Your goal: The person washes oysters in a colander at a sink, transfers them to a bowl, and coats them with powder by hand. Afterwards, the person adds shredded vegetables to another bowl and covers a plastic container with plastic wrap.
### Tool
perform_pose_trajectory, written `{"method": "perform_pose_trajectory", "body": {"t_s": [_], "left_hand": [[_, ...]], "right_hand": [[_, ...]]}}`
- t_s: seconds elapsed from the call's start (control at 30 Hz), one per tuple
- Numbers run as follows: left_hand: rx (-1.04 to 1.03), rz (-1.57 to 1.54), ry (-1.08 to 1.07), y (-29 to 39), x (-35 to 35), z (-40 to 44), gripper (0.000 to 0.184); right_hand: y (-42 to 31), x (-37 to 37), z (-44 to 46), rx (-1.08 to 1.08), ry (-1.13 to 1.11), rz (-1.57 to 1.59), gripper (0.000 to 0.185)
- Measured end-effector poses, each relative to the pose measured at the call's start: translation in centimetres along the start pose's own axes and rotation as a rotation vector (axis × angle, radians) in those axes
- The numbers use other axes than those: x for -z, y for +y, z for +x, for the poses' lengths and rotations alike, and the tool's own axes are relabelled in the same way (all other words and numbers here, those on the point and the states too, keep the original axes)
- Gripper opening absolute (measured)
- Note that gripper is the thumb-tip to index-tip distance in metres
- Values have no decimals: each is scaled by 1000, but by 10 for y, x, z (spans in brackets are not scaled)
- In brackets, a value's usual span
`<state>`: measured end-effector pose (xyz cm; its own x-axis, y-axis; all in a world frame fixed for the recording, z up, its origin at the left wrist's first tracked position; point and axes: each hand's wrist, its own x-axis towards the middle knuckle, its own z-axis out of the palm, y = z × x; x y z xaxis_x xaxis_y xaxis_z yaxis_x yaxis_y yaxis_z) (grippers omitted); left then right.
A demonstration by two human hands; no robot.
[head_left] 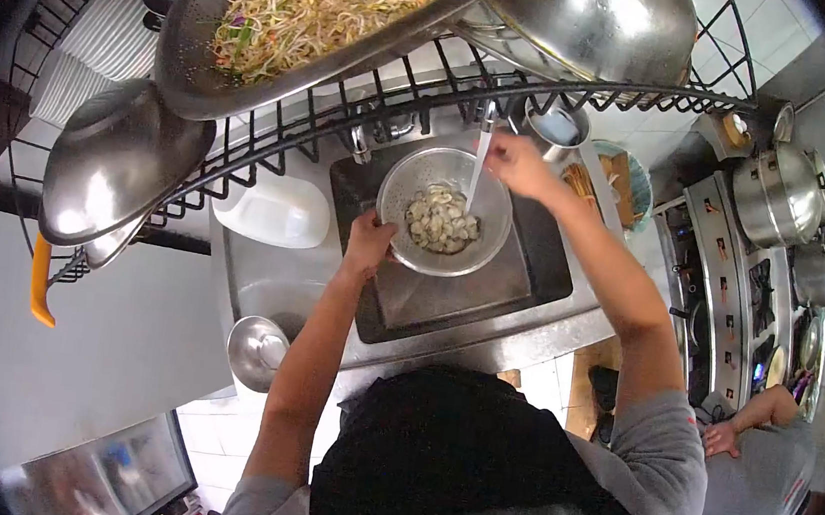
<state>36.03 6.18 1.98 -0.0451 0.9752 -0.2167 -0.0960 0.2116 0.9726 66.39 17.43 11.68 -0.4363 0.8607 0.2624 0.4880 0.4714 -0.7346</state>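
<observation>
A metal colander (490, 236) rests over the dark sink (397, 306), holding a heap of small pale-grey pieces (441, 222) that look like shellfish. My left hand (370, 241) grips its left rim, thumb on the inside. Above the colander's far right side, my right hand (521, 166) has its fingers curled beside a narrow white strip (479, 169). That strip runs from below the tap (489, 115) down to the pieces. Whether it is running water or a pale utensil, I cannot tell. The right fingertips are partly hidden.
A black wire rack (347, 115) hangs overhead with a strainer of bean sprouts (306, 25) and metal bowls (126, 162). A white container (277, 211) stands left of the sink, near a small steel bowl (258, 352). Another person (755, 495) is by the stove (731, 291).
</observation>
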Motion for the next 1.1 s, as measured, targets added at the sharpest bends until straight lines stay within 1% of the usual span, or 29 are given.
{"method": "perform_pose_trajectory", "body": {"t_s": [0.03,0.07,0.1,0.17,0.2,0.27,0.3,0.33,0.37,0.43,0.5,0.53,0.63,0.67,0.77,0.8,0.9,1.0,1.1], "left_hand": [[2,17,-3,6,-12,1,27],[12,91,25,12,-23,2,26],[19,73,1,13,-33,4,28],[29,35,-46,14,-51,7,30],[17,-16,-41,17,-63,5,27],[-37,1,-23,2,-78,18,26],[-61,10,-13,4,-82,19,25],[-85,93,4,6,-83,19,25],[-48,96,2,7,-82,17,26],[25,112,-7,13,-79,10,27],[15,34,-27,7,-71,10,27],[9,-8,-40,4,-69,10,28],[3,-65,-71,16,-63,4,29],[-11,-65,-75,17,-62,5,28],[-44,-89,-81,17,-63,5,26],[-52,-117,-80,18,-66,4,25],[-64,-153,-83,22,-70,1,24],[-64,-159,-54,26,-75,2,25],[-81,-102,6,27,-80,7,26]], "right_hand": [[3,-11,-8,-25,-123,-28,29],[6,-20,-18,-6,-170,-123,35],[1,-29,-28,13,-217,-219,40],[-1,-61,-49,-49,74,-522,48],[3,-80,-56,-74,220,-670,51],[22,-118,-66,-50,210,-629,56],[24,-126,-65,-85,137,-558,56],[27,-133,-63,-125,67,-487,56],[31,-138,-63,-214,-68,-364,54],[49,-148,-61,-400,-161,106,49],[71,-151,-54,-570,-72,801,42],[42,-133,-51,-594,21,809,34],[-4,-80,-31,-590,-82,398,39],[-7,-69,-28,-568,-129,368,39],[11,-62,-15,-316,-220,386,38],[12,-56,-9,-295,-249,370,36],[28,-41,-1,127,-245,134,41],[25,-38,-17,207,23,-478,50],[2,-77,-58,-46,179,-701,49]]}}
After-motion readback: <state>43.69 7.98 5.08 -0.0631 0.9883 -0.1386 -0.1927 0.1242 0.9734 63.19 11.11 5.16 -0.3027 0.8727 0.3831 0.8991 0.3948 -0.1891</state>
